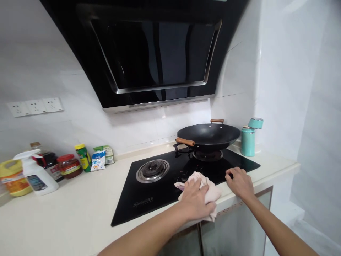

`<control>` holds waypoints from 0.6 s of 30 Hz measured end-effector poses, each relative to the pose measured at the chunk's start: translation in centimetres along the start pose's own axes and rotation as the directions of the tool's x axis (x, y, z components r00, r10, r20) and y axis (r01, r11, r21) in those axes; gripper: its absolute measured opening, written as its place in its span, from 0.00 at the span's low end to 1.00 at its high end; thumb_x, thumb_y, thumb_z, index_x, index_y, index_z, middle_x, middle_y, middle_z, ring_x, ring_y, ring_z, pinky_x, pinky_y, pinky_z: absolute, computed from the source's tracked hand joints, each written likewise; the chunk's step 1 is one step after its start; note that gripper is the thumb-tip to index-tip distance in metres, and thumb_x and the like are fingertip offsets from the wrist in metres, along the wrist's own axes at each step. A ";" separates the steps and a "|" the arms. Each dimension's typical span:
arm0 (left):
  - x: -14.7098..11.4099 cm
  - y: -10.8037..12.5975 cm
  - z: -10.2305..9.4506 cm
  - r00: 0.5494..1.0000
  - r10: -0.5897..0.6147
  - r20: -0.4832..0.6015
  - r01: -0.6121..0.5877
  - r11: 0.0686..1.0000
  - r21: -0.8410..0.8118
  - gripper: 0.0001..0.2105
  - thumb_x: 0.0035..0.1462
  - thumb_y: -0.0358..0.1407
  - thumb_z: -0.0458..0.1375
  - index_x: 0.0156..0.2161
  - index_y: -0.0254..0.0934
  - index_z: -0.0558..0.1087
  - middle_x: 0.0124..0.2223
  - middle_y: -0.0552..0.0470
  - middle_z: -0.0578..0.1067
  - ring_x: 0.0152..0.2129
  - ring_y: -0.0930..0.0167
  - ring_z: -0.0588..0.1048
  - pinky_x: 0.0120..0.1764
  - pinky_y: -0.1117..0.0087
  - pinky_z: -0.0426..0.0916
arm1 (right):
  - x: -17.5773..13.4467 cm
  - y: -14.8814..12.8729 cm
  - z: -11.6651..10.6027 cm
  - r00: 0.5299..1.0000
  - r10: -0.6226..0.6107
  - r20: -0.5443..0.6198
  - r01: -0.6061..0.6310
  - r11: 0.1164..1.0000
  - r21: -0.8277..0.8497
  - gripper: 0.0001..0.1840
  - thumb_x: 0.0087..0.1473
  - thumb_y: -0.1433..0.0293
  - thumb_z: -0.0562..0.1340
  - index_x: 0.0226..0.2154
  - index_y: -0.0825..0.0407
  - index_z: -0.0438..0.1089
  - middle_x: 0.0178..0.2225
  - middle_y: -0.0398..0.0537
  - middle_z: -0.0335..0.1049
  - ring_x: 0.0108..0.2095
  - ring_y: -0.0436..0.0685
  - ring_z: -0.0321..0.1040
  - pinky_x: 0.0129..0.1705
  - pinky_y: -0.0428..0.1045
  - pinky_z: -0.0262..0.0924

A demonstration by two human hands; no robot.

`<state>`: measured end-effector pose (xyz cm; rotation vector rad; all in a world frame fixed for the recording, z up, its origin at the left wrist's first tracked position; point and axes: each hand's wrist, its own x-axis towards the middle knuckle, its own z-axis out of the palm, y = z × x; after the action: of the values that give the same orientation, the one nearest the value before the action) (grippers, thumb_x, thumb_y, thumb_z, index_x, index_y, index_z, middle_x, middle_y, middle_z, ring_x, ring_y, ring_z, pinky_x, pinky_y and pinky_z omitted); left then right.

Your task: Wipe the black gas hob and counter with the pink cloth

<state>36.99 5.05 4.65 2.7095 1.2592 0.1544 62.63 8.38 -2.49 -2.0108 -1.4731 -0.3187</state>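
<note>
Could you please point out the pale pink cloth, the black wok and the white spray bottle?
Pale pink cloth (212, 192): head view, on its bunched right side.
Black wok (209, 134): head view, on its inner bowl.
White spray bottle (39, 179): head view, on its body.

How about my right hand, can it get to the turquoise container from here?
Probably yes: only flat hob and counter seem to lie between the right hand and the turquoise container.
</note>
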 end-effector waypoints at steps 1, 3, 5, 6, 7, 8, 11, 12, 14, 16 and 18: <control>1.0 0.6 0.0 0.999 -0.034 0.008 0.034 0.999 -0.009 0.40 0.57 0.62 0.47 0.68 0.41 0.59 0.74 0.40 0.49 0.69 0.44 0.48 0.66 0.39 0.44 | 0.0 0.1 0.0 1.000 -0.002 0.000 0.002 1.000 -0.001 0.16 0.62 0.64 0.54 0.42 0.47 0.76 0.48 0.50 0.72 0.48 0.63 0.63 0.45 0.56 0.57; 2.5 1.4 -0.2 0.994 -0.108 -0.008 0.109 0.994 0.012 0.42 0.57 0.63 0.46 0.69 0.37 0.58 0.73 0.38 0.51 0.69 0.45 0.49 0.66 0.41 0.45 | 0.0 0.2 0.0 1.000 -0.007 0.003 0.007 1.000 -0.003 0.16 0.62 0.64 0.54 0.42 0.47 0.77 0.49 0.50 0.71 0.47 0.63 0.64 0.45 0.55 0.57; 3.2 1.7 -0.5 0.989 -0.145 -0.032 0.147 0.987 0.063 0.44 0.56 0.62 0.46 0.68 0.31 0.57 0.72 0.34 0.55 0.68 0.46 0.52 0.66 0.42 0.46 | 0.1 0.3 0.0 1.000 -0.016 0.008 0.016 1.000 -0.006 0.17 0.62 0.64 0.53 0.42 0.47 0.77 0.49 0.50 0.72 0.47 0.63 0.64 0.45 0.55 0.58; 3.3 1.6 -0.6 0.988 -0.149 -0.043 0.153 0.984 0.090 0.45 0.55 0.62 0.46 0.68 0.29 0.57 0.71 0.32 0.56 0.67 0.46 0.54 0.66 0.43 0.47 | 0.1 0.3 -0.1 1.000 -0.022 0.011 0.022 1.000 -0.008 0.17 0.62 0.64 0.53 0.43 0.47 0.77 0.49 0.50 0.72 0.47 0.63 0.64 0.45 0.55 0.58; 3.3 1.5 -0.9 0.987 -0.153 -0.049 0.158 0.981 0.116 0.45 0.55 0.62 0.47 0.67 0.29 0.58 0.70 0.31 0.58 0.66 0.46 0.55 0.65 0.44 0.48 | 0.1 0.3 -0.1 1.000 -0.029 0.013 0.029 1.000 -0.011 0.17 0.62 0.64 0.53 0.43 0.47 0.77 0.49 0.50 0.72 0.47 0.63 0.64 0.45 0.55 0.58; 3.1 1.3 -1.1 0.986 -0.161 -0.043 0.166 0.976 0.140 0.45 0.54 0.62 0.48 0.67 0.29 0.59 0.69 0.31 0.59 0.65 0.46 0.56 0.64 0.44 0.50 | 0.0 0.4 -0.1 0.999 -0.035 0.014 0.035 0.999 -0.014 0.17 0.63 0.64 0.53 0.43 0.47 0.77 0.49 0.50 0.72 0.47 0.63 0.64 0.45 0.55 0.58; 3.1 0.6 -2.1 0.979 -0.204 0.008 0.199 0.960 0.197 0.46 0.49 0.65 0.50 0.64 0.32 0.63 0.65 0.32 0.65 0.63 0.47 0.62 0.61 0.48 0.57 | 0.1 0.5 0.1 0.999 -0.046 0.008 0.046 0.999 -0.018 0.17 0.62 0.64 0.53 0.43 0.47 0.76 0.49 0.50 0.72 0.48 0.63 0.64 0.44 0.55 0.58; 3.4 0.5 -2.4 0.976 -0.217 0.030 0.206 0.956 0.208 0.46 0.48 0.66 0.51 0.64 0.34 0.63 0.64 0.33 0.67 0.61 0.48 0.64 0.60 0.50 0.59 | 0.1 0.6 0.2 0.999 -0.047 0.005 0.047 0.999 -0.020 0.17 0.62 0.64 0.53 0.43 0.47 0.76 0.49 0.50 0.72 0.48 0.63 0.64 0.44 0.55 0.59; 4.6 0.5 -2.9 0.969 -0.238 0.070 0.219 0.952 0.214 0.48 0.44 0.67 0.53 0.63 0.34 0.64 0.61 0.34 0.70 0.59 0.49 0.67 0.58 0.53 0.62 | 0.1 0.8 0.5 0.999 -0.047 0.002 0.047 0.999 -0.028 0.17 0.62 0.64 0.53 0.43 0.47 0.77 0.50 0.50 0.72 0.48 0.63 0.64 0.44 0.55 0.59; 6.2 0.7 -3.1 0.960 -0.262 0.104 0.236 0.948 0.212 0.50 0.40 0.68 0.55 0.62 0.34 0.65 0.59 0.34 0.73 0.58 0.49 0.68 0.56 0.54 0.64 | 0.2 1.0 0.7 0.999 -0.042 0.006 0.042 0.998 -0.040 0.18 0.62 0.63 0.53 0.43 0.47 0.76 0.50 0.50 0.71 0.48 0.63 0.64 0.44 0.56 0.59; 7.4 0.9 -3.1 0.953 -0.277 0.128 0.247 0.947 0.206 0.50 0.39 0.69 0.56 0.61 0.35 0.66 0.57 0.35 0.75 0.57 0.49 0.70 0.55 0.55 0.65 | 0.2 1.0 0.7 0.999 -0.035 0.016 0.036 0.998 -0.052 0.18 0.62 0.63 0.52 0.44 0.46 0.76 0.50 0.50 0.71 0.48 0.63 0.64 0.45 0.56 0.60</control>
<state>41.96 10.44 8.04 2.6038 1.6426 -0.2131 63.55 8.74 -3.26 -2.0342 -1.5258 -0.3609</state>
